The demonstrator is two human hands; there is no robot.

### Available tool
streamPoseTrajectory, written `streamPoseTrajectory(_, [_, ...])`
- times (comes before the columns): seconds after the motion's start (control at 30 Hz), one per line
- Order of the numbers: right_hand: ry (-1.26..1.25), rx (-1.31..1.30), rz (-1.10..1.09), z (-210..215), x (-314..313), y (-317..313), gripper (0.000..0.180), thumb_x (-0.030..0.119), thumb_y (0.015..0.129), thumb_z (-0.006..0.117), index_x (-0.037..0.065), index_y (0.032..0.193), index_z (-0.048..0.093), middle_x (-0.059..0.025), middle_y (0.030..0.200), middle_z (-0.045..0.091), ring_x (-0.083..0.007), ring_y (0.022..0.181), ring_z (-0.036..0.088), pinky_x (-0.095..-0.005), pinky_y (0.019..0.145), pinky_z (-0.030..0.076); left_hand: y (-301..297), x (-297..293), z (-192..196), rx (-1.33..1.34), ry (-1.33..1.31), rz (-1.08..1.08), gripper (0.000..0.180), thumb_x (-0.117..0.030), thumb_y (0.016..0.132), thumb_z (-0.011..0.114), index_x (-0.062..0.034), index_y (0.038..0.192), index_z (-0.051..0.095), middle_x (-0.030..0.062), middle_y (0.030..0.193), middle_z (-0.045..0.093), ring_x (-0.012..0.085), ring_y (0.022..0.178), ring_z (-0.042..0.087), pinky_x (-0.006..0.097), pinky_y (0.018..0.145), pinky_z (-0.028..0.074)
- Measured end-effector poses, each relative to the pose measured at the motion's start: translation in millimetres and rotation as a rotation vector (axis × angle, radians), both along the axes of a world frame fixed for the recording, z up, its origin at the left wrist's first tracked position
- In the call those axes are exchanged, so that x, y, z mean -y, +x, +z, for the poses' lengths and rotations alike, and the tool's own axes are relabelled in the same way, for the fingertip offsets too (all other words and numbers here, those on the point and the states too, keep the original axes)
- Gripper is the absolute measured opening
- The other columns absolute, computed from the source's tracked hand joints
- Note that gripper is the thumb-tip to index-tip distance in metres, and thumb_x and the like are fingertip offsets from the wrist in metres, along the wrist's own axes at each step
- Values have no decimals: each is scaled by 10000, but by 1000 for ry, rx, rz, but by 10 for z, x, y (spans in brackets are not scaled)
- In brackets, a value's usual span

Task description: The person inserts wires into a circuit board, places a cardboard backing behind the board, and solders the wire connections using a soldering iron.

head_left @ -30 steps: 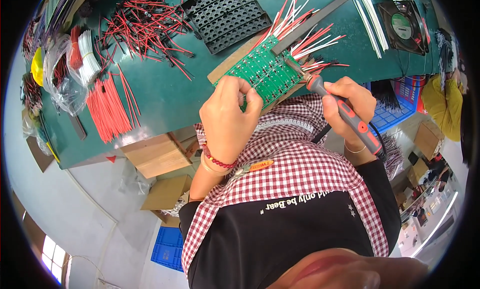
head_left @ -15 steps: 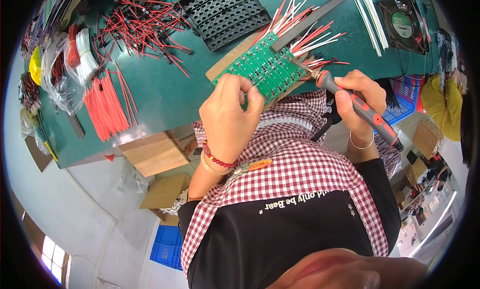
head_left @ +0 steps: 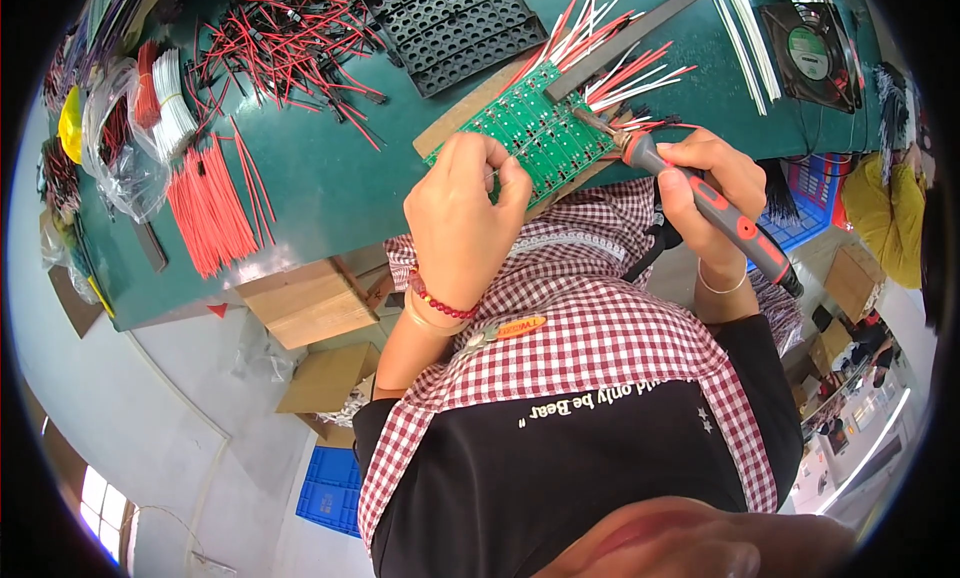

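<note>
A green circuit board [head_left: 548,128] with rows of small parts lies on a brown strip [head_left: 452,128] at the table's near edge. Red and white wires [head_left: 640,83] fan out from its far right side, and a dark flat bar [head_left: 640,40] rests across there. My right hand [head_left: 718,183] grips a grey and red soldering iron [head_left: 738,228], its tip at the board's right part beside the bar. Over the board's left near side, my left hand [head_left: 465,218] is closed in a pinch; whatever its fingertips hold is hidden.
A black perforated tray [head_left: 455,33] stands behind the board. Leftward lie tangled red and black wires [head_left: 290,43], a red wire bundle [head_left: 210,213] and a clear bag [head_left: 130,168]. White wires [head_left: 745,48] and a black fan [head_left: 810,56] are at far right.
The soldering iron's tip has shifted slightly left and away from me on the board. My left hand has moved a little to the right, still pinched.
</note>
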State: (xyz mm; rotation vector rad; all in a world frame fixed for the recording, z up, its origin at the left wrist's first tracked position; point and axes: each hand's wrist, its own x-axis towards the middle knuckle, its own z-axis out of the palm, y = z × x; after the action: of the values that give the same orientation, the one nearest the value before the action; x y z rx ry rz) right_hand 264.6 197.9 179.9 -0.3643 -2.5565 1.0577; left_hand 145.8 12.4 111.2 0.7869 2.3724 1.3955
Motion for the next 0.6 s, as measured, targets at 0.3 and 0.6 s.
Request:
streamPoseTrajectory(0.3, [-99, -11, -26, 105, -145, 41, 132, -29, 711, 650, -41, 842, 650, -84, 654, 606, -119, 519, 506, -248, 483, 376, 22, 57, 102, 14, -56, -40, 164, -35, 729, 691, -69, 772, 536, 45, 692, 546, 197, 508, 517, 327, 466, 421])
streamPoseTrajectory(0.6, [-147, -3, -9, 20, -150, 28, 137, -33, 702, 652, -42, 839, 653, -70, 621, 567, -113, 510, 481, -245, 476, 348, 58, -5, 31, -33, 1, -1, 121, 12, 741, 663, -26, 756, 549, 51, 624, 495, 134, 491, 419, 285, 466, 369])
